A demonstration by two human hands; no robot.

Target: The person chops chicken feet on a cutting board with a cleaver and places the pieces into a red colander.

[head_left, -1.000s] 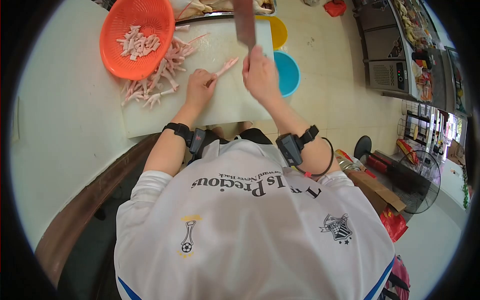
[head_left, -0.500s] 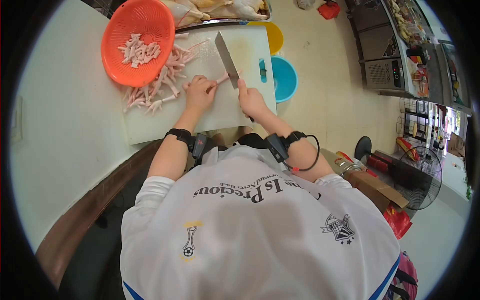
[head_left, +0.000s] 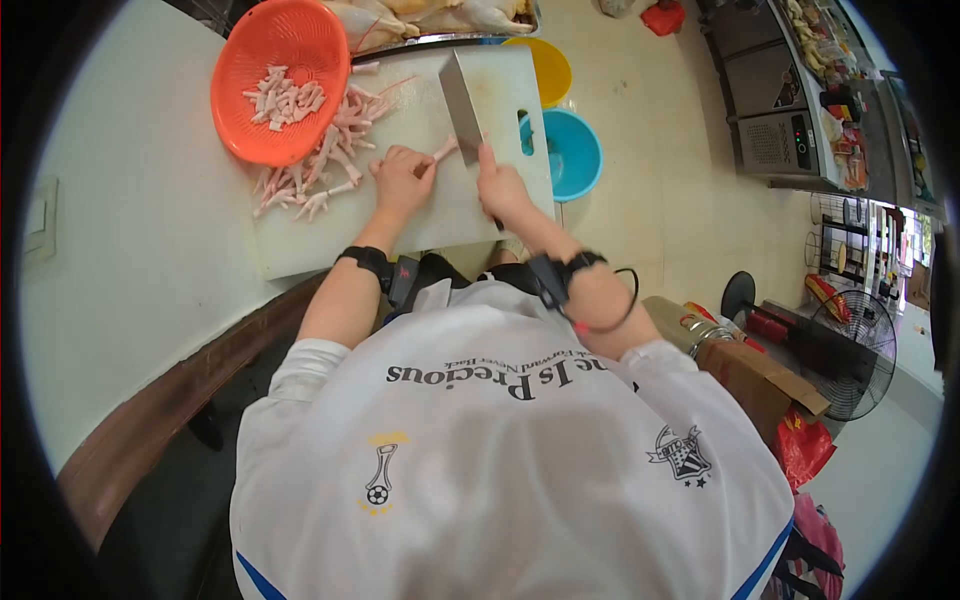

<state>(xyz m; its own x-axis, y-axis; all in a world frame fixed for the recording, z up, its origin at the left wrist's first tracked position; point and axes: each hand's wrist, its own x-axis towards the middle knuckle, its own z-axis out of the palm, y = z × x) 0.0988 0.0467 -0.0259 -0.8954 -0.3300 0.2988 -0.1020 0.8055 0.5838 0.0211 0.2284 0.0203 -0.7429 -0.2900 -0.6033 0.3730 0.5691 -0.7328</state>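
Observation:
On the white cutting board [head_left: 415, 215], my left hand [head_left: 403, 180] is closed around a pale chicken foot [head_left: 444, 152], whose end sticks out to the right. My right hand [head_left: 505, 190] grips the handle of a cleaver [head_left: 461, 108]; its wide blade points up and away, beside the end of that foot. A pile of chicken feet [head_left: 338, 150] lies on the board left of my left hand. An orange colander [head_left: 235, 110] with short cut pieces [head_left: 283, 98] rests over the pile's upper left side.
A metal tray [head_left: 440, 40] of whole poultry [head_left: 480, 14] stands beyond the board. Yellow [head_left: 553, 72] and blue [head_left: 573, 155] basins are at its right, below board level. A white wall [head_left: 120, 180] is on the left; a fan [head_left: 850, 355] and cardboard box [head_left: 760, 378] stand right.
The cleaver's blade has shifted slightly right and now shows its side more broadly. A piece of foot seen right of the blade before is no longer visible there. The view has shifted slightly.

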